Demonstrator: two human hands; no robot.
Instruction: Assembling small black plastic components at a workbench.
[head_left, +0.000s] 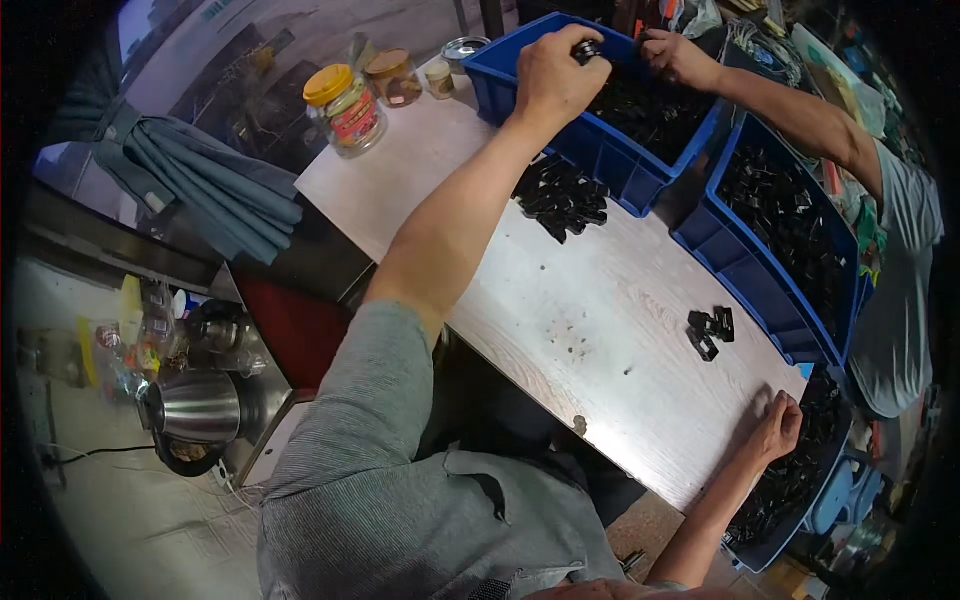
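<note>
My left hand (562,82) is stretched out over the far blue bin (630,168), its fingers closed around small black plastic parts (587,50). That bin holds many loose black parts (650,115). Below my left forearm, a pile of the same black parts (563,198) lies on the table against the bin. My right hand (778,428) is near the table's right end, fingers curled together; whatever they may hold is hidden. A few black pieces (708,334) lie on the table beyond it.
Another person's hand (680,58) reaches into the far bin. A second blue bin (745,243) and a lower one (790,530) hold more black parts. A yellow-lidded jar (345,112) and smaller jars (392,78) stand on the table (600,390). A steel kettle (200,407) is at left.
</note>
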